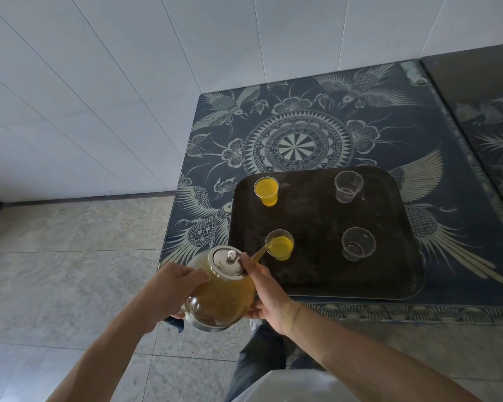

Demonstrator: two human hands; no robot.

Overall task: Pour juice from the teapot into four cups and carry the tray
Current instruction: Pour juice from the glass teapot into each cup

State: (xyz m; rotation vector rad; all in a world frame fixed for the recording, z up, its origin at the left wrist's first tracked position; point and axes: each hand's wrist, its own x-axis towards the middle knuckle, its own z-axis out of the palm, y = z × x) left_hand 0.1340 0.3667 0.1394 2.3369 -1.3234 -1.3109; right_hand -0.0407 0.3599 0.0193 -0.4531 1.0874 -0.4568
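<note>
table top dark blue, pale birds, flowers, sunburst medallion. tray black at 4 o'clock of medallion. two cups hold yellow juice; two clear. teapot amber, silver lid. wall white.

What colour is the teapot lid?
Silver metal lid, seen best in the head view.
</note>
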